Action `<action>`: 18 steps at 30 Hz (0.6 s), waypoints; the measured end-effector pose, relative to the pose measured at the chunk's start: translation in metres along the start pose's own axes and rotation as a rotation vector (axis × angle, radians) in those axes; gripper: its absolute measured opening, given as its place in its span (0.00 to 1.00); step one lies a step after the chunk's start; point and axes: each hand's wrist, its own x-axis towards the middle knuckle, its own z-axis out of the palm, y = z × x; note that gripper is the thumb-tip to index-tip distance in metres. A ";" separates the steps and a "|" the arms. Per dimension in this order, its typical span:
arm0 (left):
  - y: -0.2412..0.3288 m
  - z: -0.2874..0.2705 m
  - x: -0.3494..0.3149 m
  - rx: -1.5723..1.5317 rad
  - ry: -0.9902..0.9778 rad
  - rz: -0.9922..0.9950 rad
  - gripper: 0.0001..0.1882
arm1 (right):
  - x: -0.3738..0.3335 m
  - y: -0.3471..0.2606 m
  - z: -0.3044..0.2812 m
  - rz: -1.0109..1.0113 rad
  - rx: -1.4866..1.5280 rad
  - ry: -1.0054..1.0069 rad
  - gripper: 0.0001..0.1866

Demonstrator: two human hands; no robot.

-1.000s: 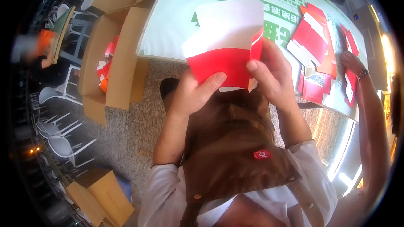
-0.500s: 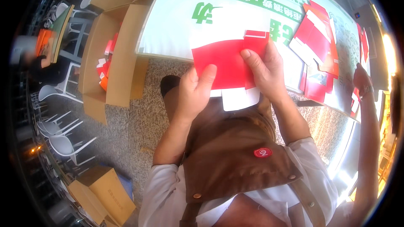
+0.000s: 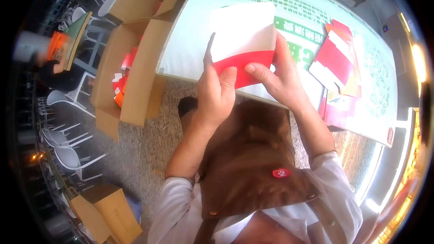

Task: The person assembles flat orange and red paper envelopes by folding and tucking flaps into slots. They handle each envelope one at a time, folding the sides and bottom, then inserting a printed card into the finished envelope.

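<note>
At upper centre, our left hand (image 3: 214,91) and right hand (image 3: 285,80) clamp a red-and-white cardboard carton (image 3: 244,43); hard thumb pressure could crease it.

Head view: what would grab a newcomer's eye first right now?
Probably the red-and-white carton between the left hand and right hand near picture centre, its white inside showing. Next, the red and white card pieces piled on the right of the pale table. Then the open cardboard box at left, with red and orange pieces inside.
</note>
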 end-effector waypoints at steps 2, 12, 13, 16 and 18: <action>0.001 0.002 0.010 -0.061 0.078 0.069 0.35 | 0.013 -0.001 -0.004 0.017 0.090 -0.030 0.40; 0.034 -0.028 0.036 -0.276 0.206 0.175 0.33 | 0.053 -0.044 0.000 -0.101 0.231 -0.042 0.34; 0.036 -0.032 0.039 -0.275 0.200 0.186 0.33 | 0.055 -0.047 0.000 -0.122 0.252 -0.049 0.34; 0.041 -0.038 0.042 -0.280 0.170 0.211 0.33 | 0.058 -0.054 0.000 -0.168 0.339 -0.060 0.33; 0.045 -0.039 0.041 -0.318 0.151 0.185 0.34 | 0.057 -0.054 0.000 -0.179 0.372 -0.065 0.33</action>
